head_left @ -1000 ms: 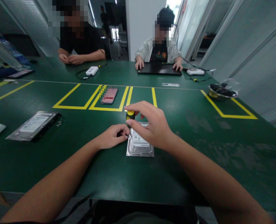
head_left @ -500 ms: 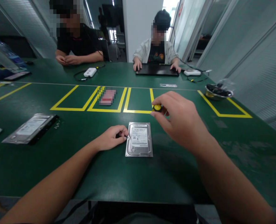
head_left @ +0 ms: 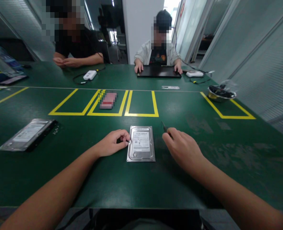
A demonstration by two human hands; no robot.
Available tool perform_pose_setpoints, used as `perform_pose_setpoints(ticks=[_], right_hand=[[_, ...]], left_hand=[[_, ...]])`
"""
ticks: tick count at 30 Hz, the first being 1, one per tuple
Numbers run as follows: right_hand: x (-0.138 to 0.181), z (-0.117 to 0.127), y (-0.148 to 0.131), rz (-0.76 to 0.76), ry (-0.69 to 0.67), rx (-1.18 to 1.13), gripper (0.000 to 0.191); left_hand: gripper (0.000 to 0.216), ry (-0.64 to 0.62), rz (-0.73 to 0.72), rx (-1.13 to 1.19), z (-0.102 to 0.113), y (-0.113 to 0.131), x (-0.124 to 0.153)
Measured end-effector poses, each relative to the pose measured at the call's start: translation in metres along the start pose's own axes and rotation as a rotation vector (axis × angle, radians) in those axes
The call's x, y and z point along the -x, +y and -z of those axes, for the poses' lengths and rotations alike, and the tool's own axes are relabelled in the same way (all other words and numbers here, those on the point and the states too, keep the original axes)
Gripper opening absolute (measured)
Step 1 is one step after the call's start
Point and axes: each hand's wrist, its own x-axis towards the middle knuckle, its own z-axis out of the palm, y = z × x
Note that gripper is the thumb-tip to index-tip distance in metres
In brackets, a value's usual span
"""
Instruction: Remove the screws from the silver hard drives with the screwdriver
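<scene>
A silver hard drive (head_left: 141, 143) with a white label lies flat on the green table in front of me. My left hand (head_left: 115, 142) rests beside it, fingers curled, with thumb and fingertips at the drive's left edge. To the drive's right, my right hand (head_left: 181, 143) is closed around a screwdriver (head_left: 164, 126). Its thin dark shaft sticks out past the fingers and points forward, away from me; the handle is hidden in the hand. The screwdriver does not touch the drive.
Another hard drive (head_left: 27, 134) lies at the left. Yellow tape frames (head_left: 141, 115) mark the table, one around a blurred pink item (head_left: 108, 100). A bowl (head_left: 221, 94) of dark things stands at the right. Across the table sit two people, one with hands on a black panel (head_left: 159, 71).
My right hand has lowered and turned over, so the screwdriver's shaft now shows instead of its yellow-and-black end. My left hand stays at the drive's edge. The view has shifted slightly.
</scene>
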Motion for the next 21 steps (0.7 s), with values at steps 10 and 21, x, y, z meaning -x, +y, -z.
perform_pose_setpoints(ticks=[10, 21], right_hand=[[0.009, -0.028, -0.002, -0.283, -0.225, -0.074, 0.019], [0.012, -0.031, 0.007, -0.344, -0.330, 0.012, 0.021]], left_hand=[[0.011, 0.014, -0.002, 0.014, 0.001, -0.001, 0.001], [0.011, 0.029, 0.002, 0.043, 0.000, -0.001, 0.001]])
